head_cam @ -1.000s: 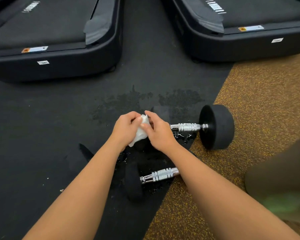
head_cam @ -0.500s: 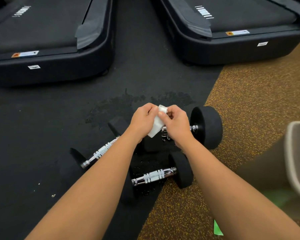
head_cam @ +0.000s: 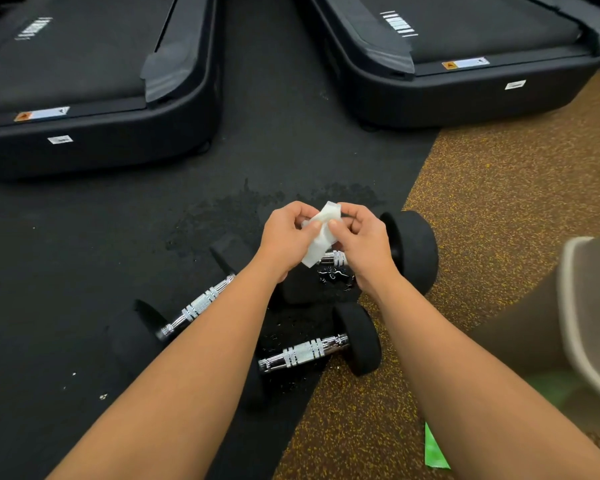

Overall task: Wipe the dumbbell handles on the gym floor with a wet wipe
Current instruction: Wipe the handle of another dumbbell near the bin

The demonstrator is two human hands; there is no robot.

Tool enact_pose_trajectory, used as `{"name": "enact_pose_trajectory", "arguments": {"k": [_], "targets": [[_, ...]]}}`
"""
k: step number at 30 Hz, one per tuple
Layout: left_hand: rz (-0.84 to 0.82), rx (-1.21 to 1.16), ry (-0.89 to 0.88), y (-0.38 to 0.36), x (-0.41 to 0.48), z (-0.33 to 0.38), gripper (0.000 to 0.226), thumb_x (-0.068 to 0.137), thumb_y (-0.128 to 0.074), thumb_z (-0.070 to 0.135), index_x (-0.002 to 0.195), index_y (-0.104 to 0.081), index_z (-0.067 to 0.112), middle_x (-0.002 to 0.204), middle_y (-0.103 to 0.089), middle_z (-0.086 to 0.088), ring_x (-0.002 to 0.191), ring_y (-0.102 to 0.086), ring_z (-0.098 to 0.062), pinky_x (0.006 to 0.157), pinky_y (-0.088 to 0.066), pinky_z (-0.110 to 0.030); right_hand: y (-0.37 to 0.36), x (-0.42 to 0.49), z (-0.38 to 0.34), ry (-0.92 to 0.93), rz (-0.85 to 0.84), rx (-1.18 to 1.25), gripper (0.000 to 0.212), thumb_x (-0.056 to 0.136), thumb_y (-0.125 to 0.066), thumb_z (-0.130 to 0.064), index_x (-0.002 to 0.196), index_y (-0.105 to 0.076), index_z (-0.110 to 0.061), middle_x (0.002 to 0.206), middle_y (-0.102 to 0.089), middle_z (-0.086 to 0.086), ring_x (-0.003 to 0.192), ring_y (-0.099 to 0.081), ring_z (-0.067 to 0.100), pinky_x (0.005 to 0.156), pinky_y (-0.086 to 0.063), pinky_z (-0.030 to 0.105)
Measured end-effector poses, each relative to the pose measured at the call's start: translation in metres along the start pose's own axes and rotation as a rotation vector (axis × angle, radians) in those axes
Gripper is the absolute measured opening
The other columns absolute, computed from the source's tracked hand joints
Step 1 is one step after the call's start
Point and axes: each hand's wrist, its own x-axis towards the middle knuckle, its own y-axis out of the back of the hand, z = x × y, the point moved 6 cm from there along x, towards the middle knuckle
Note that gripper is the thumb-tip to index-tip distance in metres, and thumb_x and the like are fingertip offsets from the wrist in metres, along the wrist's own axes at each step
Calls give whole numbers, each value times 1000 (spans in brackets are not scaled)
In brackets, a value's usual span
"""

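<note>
Head view: wet wipe (head_cam: pixel 321 237) folded, long axis running upper-right to lower-left; pinched at its top by left hand (head_cam: pixel 288 237) and right hand (head_cam: pixel 361 244); its lower end overlaps far handle (head_cam: pixel 336 258); nearest handle (head_cam: pixel 303 353) lies left-to-right below both wrists; left handle (head_cam: pixel 198 306) lies diagonally.

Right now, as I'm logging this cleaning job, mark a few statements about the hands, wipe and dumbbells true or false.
1. Both the left hand and the right hand pinch the wet wipe. True.
2. The wipe lies dropped beside the dumbbells. False: it is held up between both hands.
3. Three dumbbells are in view: the left dumbbell, the near dumbbell and the far dumbbell. True.
4. Every dumbbell sits wholly on black matting. False: the far dumbbell's right head is off the black mat, on the speckled brown floor.
</note>
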Motion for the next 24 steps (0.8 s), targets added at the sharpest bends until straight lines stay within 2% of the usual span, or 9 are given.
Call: {"name": "enact_pose_trajectory", "arguments": {"k": [3, 6, 11, 17, 21, 24], "targets": [[37, -14, 5, 4, 1, -1, 6, 84, -64, 14, 90, -66, 17, 74, -61, 2, 68, -56, -15, 69, -53, -37, 1, 0, -2, -4, -15, 52, 35, 83, -64, 1, 116, -59, -9, 91, -72, 9, 85, -69, 23, 80, -56, 42], [38, -37, 14, 4, -1, 0, 6, 84, -66, 14, 89, -63, 15, 75, -63, -1, 69, -58, -15, 68, -54, -37, 2, 0, -5, 6, -20, 74, 31, 82, -66, 0, 112, -62, -8, 91, -72, 10, 84, -70, 23, 79, -56, 40], [37, -66, -3, 0, -5, 3, 9, 87, -64, 18, 93, -63, 12, 82, -64, -2, 71, -57, -12, 66, -50, -28, 2, -1, -12, 19, -6, 90, 19, 85, -66, -4, 103, -65, -10, 89, -72, 10, 82, -70, 21, 75, -57, 36], [-90, -268, 51, -6, -11, 8, 22, 88, -65, 28, 99, -68, 9, 92, -68, -5, 87, -67, -20, 72, -58, -40, 8, 1, -15, -10, 53, 111, 20, 83, -71, -16, 100, -65, -8, 88, -71, 9, 81, -69, 22, 70, -57, 36], [-198, -256, 30, -12, -14, 13, 37, 72, -81, 17, 106, -67, 9, 100, -71, -7, 90, -69, -21, 75, -58, -34, 11, 2, -12, -44, 66, 131, 18, 82, -72, -21, 93, -64, -10, 84, -69, 9, 78, -68, 25, 68, -57, 42], [-203, -250, 19, -11, -13, 12, 39, 73, -77, 2, 110, -66, 8, 102, -71, -11, 93, -69, -26, 69, -57, -29, 13, 2, -11, -52, 82, 147, 20, 81, -73, -20, 95, -64, -9, 91, -69, 12, 84, -68, 27, 72, -57, 45]]}}
